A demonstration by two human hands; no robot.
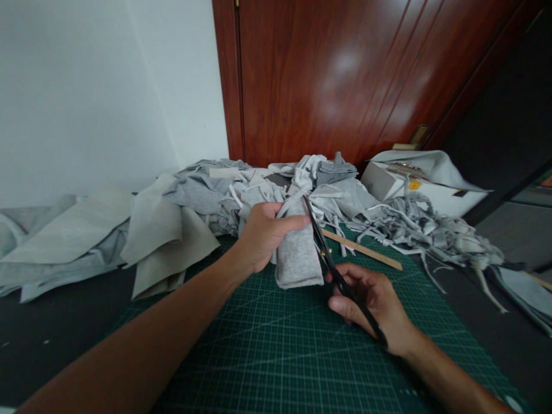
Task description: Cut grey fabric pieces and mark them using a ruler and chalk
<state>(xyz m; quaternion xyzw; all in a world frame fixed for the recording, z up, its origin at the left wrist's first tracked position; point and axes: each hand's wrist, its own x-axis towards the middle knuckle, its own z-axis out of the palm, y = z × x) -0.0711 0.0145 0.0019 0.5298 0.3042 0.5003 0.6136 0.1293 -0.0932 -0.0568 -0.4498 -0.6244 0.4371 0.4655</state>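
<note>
My left hand (262, 237) grips a folded piece of light grey fabric (297, 259), its thumb laid across the front. The fabric hangs above the green cutting mat (259, 356). Black-handled scissors (340, 282) are in my right hand (371, 299), with fingers curled round the handles. Their blades point up and away, running along the right edge of the fabric; whether they touch it I cannot tell. Part of the fabric lies hidden behind my left fingers.
Behind the mat lies a long heap of grey cloth (198, 192), with large pale pieces (155, 218) at left. A wooden ruler (366, 250) rests on the mat. To the right are tangled fabric strips (431, 230) and a white box (444, 195). A wooden door (328, 75) stands behind.
</note>
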